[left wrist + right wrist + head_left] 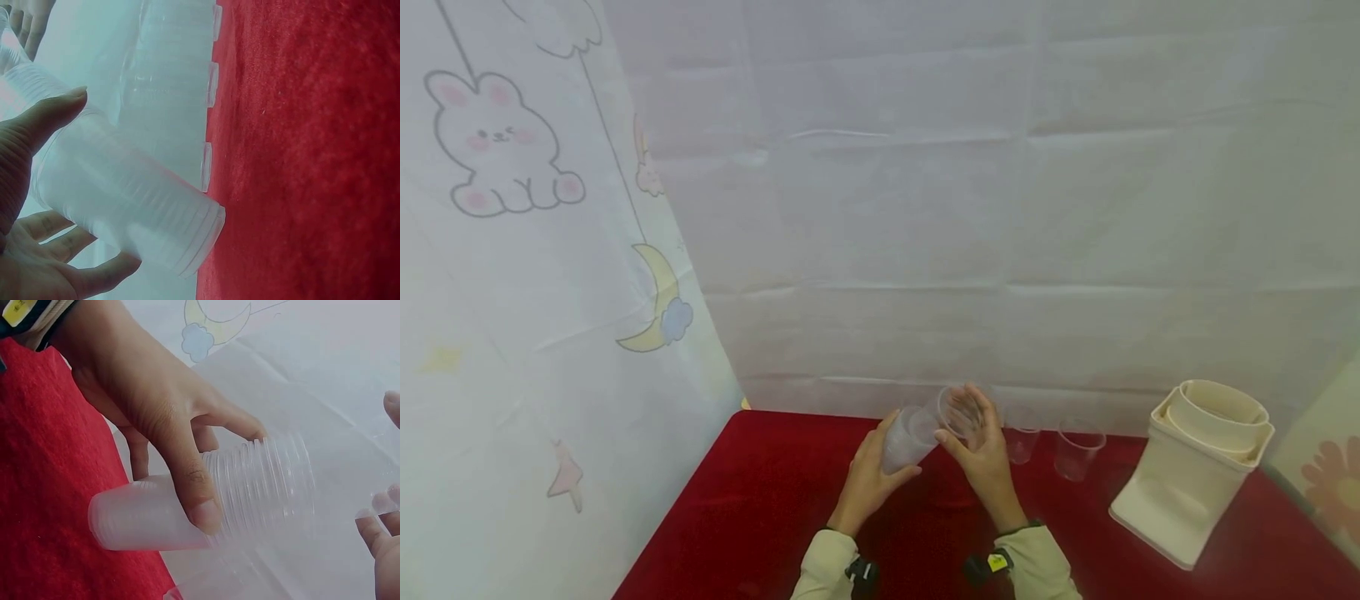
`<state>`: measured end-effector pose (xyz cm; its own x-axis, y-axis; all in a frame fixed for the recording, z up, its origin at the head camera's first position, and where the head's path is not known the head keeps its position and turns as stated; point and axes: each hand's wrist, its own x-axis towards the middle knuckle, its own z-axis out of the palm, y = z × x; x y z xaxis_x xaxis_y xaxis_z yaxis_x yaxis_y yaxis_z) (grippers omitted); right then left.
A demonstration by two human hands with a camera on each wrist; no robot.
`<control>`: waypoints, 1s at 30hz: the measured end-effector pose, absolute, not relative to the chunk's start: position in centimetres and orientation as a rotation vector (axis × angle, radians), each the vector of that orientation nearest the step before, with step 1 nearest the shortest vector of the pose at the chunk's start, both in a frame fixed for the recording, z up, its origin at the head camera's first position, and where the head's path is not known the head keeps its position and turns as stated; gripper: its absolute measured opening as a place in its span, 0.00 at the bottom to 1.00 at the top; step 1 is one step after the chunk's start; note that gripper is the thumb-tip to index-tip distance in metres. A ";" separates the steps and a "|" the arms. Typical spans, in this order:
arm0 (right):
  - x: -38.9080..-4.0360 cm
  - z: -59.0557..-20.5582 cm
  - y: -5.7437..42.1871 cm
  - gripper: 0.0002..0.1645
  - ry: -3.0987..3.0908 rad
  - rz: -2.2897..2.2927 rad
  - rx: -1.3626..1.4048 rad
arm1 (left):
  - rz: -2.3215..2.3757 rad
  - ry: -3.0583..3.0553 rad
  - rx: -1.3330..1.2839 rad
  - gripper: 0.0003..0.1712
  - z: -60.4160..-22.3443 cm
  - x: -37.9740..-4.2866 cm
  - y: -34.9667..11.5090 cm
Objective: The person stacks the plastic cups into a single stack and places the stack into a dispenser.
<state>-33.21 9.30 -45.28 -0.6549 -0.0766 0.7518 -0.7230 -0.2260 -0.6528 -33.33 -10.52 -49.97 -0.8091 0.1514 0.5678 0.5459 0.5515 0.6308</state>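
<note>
My left hand (pixel 871 473) grips a stack of nested clear plastic cups (pixel 904 443), tilted with its open end toward the right hand. In the left wrist view the stack (pixel 125 181) slants over the red cloth, thumb on one side and fingers on the other. The ribbed rims of the stack (pixel 256 487) show in the right wrist view. Just right of the stack, my right hand (pixel 988 467) holds a single clear plastic cup (pixel 950 422) between thumb and fingers, its mouth close to the stack's open end. Through its wall, the fingers show.
Two clear cups, one nearer (pixel 1077 450) and one farther left (pixel 1021 437), stand on the red cloth (pixel 760 492) right of my hands. A cream plastic container (pixel 1187 475) with a round top stands at the far right. A pale fabric backdrop (pixel 887 250) rises behind the table.
</note>
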 end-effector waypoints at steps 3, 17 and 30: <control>-33.2 -45.3 9.3 0.48 -1.606 1.934 0.943 | -1.172 -2.336 -0.569 0.51 -50.0 -33.4 -10.5; -33.2 -45.7 9.1 0.47 -1.692 1.891 0.897 | -1.148 -2.315 -0.582 0.52 -50.1 -33.5 -10.5; -33.3 -45.9 8.9 0.48 -1.793 1.852 0.816 | -1.159 -2.334 -0.573 0.52 -50.2 -33.5 -10.5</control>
